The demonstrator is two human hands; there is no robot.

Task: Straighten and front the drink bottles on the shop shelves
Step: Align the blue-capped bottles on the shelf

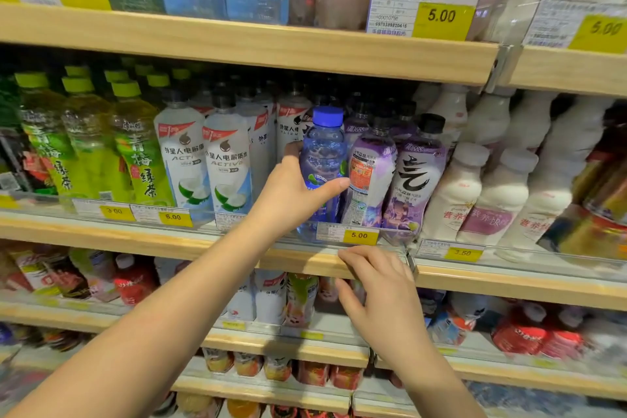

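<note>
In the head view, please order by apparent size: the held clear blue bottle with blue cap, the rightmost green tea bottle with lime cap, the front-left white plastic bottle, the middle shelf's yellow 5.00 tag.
Largest, too alike to rank: green tea bottle and clear blue bottle.
Then: white plastic bottle.
Smallest: yellow 5.00 tag.

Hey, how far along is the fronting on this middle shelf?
Done: green tea bottles and white coconut bottles stand upright, labels forward. In hand: left hand grips the blue bottle; right hand holds the shelf edge. Still to do: the purple bottle beside it shows its back label.
</note>
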